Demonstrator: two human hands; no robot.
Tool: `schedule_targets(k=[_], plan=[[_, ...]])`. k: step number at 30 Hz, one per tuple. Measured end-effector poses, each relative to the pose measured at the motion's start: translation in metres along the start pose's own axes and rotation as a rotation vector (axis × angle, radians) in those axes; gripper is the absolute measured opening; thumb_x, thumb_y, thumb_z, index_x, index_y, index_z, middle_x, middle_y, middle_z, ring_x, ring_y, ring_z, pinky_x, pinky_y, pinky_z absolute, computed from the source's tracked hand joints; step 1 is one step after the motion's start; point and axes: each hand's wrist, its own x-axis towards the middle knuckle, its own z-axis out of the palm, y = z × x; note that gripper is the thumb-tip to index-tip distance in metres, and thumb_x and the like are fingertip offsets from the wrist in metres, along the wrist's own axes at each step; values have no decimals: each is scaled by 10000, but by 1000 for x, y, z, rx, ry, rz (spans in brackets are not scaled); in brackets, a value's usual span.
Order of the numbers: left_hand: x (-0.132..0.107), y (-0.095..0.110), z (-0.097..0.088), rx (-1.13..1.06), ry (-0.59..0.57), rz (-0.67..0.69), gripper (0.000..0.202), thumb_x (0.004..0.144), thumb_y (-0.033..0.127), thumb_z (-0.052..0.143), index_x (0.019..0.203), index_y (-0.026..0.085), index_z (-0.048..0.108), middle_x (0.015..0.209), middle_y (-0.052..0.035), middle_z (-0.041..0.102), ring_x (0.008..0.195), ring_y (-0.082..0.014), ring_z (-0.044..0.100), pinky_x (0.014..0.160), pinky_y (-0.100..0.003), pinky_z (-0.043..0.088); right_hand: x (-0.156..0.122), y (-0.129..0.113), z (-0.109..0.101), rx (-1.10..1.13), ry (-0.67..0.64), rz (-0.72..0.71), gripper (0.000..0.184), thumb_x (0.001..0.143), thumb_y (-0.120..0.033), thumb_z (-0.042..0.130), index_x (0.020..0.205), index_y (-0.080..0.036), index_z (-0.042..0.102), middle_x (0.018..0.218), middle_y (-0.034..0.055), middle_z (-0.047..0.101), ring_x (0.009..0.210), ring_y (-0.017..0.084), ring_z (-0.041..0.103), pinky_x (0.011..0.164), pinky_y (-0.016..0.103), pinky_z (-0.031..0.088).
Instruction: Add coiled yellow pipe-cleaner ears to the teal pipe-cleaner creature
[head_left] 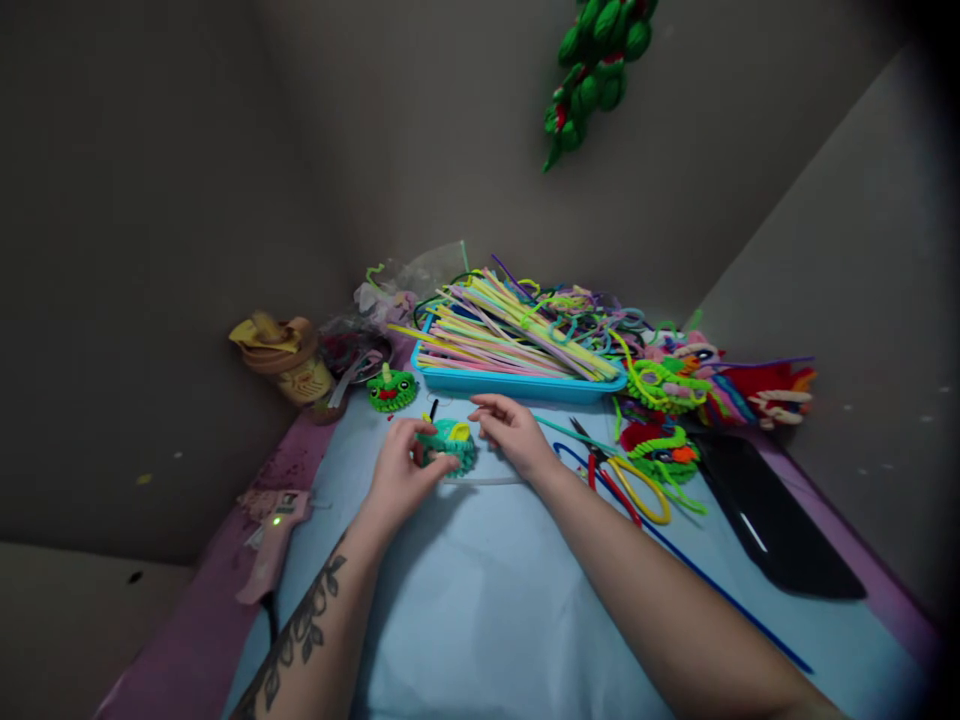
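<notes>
My left hand (pixel 401 470) is closed around a small teal pipe-cleaner figure (pixel 452 442) with a yellow piece on top, holding it down on the light blue table cover (pixel 495 600). My right hand (pixel 510 425) hovers just right of the figure with its fingers loosely spread, fingertips close to the yellow piece and nothing in its grasp. A thin clear stick (pixel 484 481) lies on the cover just under the figure.
A blue tray (pixel 517 383) of pastel pipe cleaners stands behind the hands. A green frog figure (pixel 391 389) sits at its left. Scissors (pixel 600 465) and colourful figures lie right, a glue gun (pixel 271 540) left, a black pouch (pixel 772 520) far right.
</notes>
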Motion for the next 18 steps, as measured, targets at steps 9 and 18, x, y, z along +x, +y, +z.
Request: schedule_targets(k=[9,18], plan=[[-1,-29,-12,-111,-114,-113,768,628,300,722,1288,194,344,1355,-157,398,1245,-268,406,982,-415,378,-8,-8,6,-325,-22,-251,177,763,-229,564,883,-184,686,898,64,655,772,160,581,602,257,452],[-6,-31,-8,-58,-300,-70,970,640,142,638,1438,130,87,1412,-206,333,1306,-285,337,1058,-445,288,-8,-7,1,-352,-118,-170,339,747,-149,523,1078,-190,584,1058,73,601,779,139,569,629,254,471]])
